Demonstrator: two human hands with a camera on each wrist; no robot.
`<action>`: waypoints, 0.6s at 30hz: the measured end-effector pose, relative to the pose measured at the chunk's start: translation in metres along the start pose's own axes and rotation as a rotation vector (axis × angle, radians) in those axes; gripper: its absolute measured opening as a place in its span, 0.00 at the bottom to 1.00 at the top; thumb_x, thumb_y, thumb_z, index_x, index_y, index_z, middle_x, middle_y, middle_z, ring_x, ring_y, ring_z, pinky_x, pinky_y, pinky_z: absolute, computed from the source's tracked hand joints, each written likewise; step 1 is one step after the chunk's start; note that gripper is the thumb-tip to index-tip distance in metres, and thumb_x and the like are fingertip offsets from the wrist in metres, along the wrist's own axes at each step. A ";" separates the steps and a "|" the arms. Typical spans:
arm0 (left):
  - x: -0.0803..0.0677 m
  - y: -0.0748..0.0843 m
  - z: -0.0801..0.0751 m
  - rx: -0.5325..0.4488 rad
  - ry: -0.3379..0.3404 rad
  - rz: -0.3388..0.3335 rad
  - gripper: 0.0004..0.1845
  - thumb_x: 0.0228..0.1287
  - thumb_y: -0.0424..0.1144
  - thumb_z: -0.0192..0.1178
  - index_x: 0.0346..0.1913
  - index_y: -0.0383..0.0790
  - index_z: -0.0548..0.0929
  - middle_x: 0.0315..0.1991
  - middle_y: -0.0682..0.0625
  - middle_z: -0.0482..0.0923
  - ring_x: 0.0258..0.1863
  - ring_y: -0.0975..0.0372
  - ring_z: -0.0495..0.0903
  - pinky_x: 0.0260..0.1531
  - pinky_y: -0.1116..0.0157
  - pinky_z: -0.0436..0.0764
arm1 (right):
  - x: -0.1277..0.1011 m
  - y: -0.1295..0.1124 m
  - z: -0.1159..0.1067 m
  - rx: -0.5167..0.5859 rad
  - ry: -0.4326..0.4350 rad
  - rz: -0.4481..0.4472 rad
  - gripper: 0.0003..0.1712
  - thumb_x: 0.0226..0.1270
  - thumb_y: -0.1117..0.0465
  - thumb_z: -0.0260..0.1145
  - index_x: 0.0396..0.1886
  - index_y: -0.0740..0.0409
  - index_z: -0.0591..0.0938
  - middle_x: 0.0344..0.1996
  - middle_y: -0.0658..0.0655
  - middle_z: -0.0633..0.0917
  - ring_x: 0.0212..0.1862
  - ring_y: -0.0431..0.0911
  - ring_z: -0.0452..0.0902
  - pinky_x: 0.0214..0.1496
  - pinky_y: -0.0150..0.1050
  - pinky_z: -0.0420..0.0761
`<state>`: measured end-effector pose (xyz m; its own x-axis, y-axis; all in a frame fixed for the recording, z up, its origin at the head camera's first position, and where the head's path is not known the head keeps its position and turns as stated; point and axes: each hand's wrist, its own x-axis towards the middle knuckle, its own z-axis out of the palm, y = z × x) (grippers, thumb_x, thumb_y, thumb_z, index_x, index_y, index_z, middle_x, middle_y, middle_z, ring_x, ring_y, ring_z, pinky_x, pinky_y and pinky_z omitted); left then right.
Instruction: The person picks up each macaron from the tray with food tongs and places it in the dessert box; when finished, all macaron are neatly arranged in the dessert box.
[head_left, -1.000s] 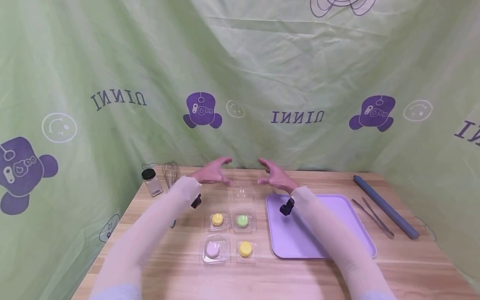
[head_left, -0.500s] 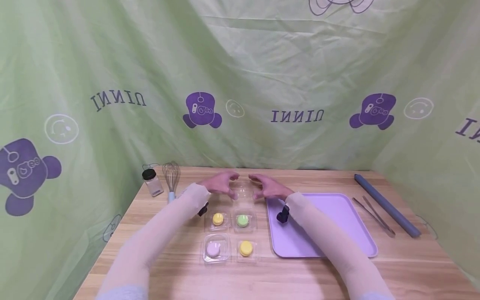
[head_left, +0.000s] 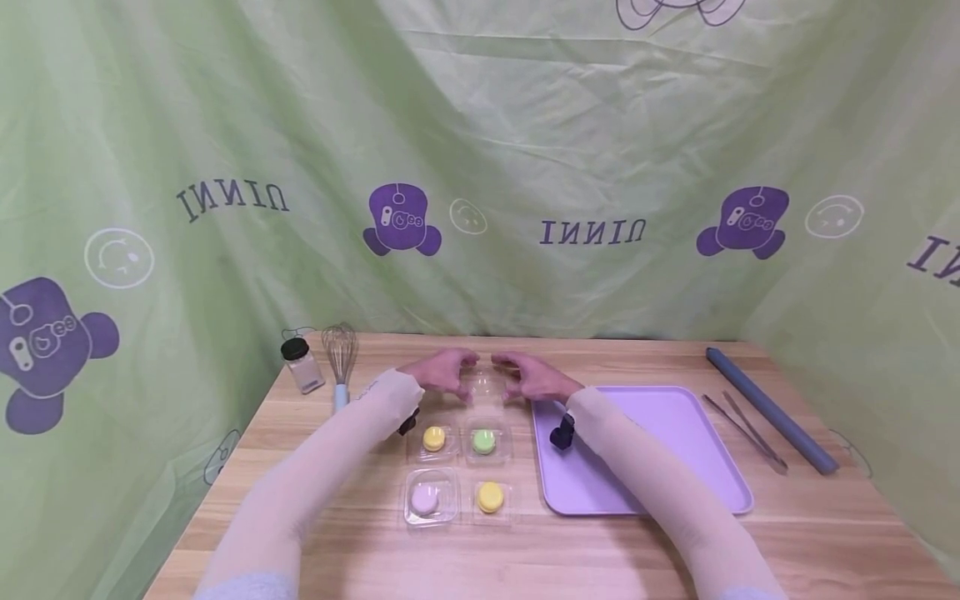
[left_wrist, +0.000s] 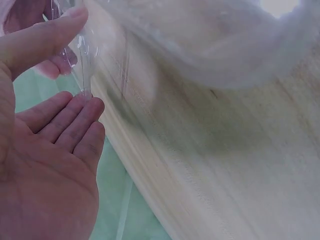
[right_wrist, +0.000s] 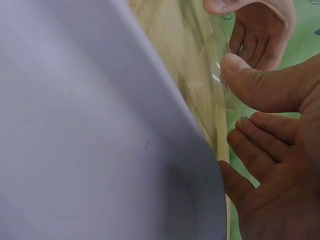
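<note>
At the back of the table both hands hold a clear plastic box (head_left: 486, 385), one at each side of it. My left hand (head_left: 447, 372) has its thumb and fingertips at the box's edge; in the left wrist view the plastic (left_wrist: 86, 57) runs between thumb and fingers. My right hand (head_left: 538, 377) mirrors it, and the right wrist view has the thumb against the clear wall (right_wrist: 216, 75) with a fingertip at its rim. Nearer me, similar clear boxes hold a yellow macaron (head_left: 433, 438), a green macaron (head_left: 483, 442), a pink macaron (head_left: 424, 499) and another yellow macaron (head_left: 491, 497).
A purple tray (head_left: 600, 496) lies under my right forearm. To its right are metal tongs (head_left: 746, 429) and a blue-grey roll (head_left: 772, 412). At the back left stand a black-lidded jar (head_left: 303, 367) and a whisk (head_left: 341, 354). A green curtain (head_left: 510, 283) hangs behind the table.
Both hands have come down from above the back of the table and closed in toward each other, onto the sides of the clear box. The macarons and tray have stayed put.
</note>
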<state>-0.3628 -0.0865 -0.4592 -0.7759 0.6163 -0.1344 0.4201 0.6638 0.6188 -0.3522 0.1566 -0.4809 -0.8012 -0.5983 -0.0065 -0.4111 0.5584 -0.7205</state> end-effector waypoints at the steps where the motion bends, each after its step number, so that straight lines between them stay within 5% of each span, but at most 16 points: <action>1: 0.000 0.000 0.000 -0.005 0.003 -0.005 0.49 0.47 0.34 0.78 0.73 0.29 0.65 0.72 0.35 0.70 0.72 0.44 0.70 0.76 0.49 0.69 | 0.000 0.000 0.000 -0.002 0.001 -0.001 0.49 0.57 0.64 0.76 0.76 0.64 0.63 0.76 0.65 0.68 0.76 0.61 0.64 0.80 0.58 0.63; 18: -0.005 -0.002 -0.005 0.005 0.053 0.005 0.44 0.54 0.43 0.75 0.72 0.31 0.68 0.68 0.36 0.75 0.66 0.46 0.77 0.69 0.50 0.77 | 0.001 -0.007 0.003 0.033 0.069 0.030 0.46 0.57 0.64 0.76 0.74 0.62 0.67 0.74 0.64 0.71 0.75 0.61 0.67 0.79 0.57 0.65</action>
<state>-0.3622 -0.0931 -0.4555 -0.7974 0.5967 -0.0903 0.4263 0.6629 0.6155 -0.3492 0.1501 -0.4775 -0.8414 -0.5400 0.0188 -0.3732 0.5556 -0.7430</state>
